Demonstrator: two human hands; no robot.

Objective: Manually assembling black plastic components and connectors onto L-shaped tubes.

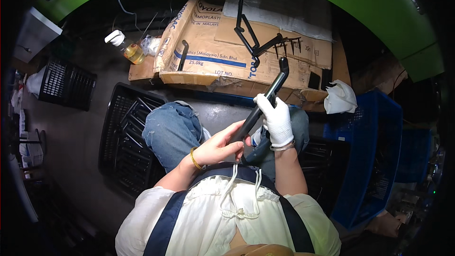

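Observation:
Both my hands hold a long, glossy black bar with a bent upper end (252,119), tilted up and to the right above my lap. My left hand (219,146), bare, has its fingers closed round the lower end. My right hand (278,123), in a white glove, grips the bar further up, with the thumb along it. On the cardboard-covered work surface (213,69) beyond lie several black parts: a similar short bent bar (183,56) at left, and a jointed-looking cluster of bars (250,35) with a comb-like toothed piece (287,43) at right.
A bottle of yellow liquid with a white cap (133,53) stands left of the cardboard. At my left is a black crate (105,144) full of black bars; another black basket (66,84) is farther left. A blue crate (365,161) stands at right, near a crumpled white cloth (340,97).

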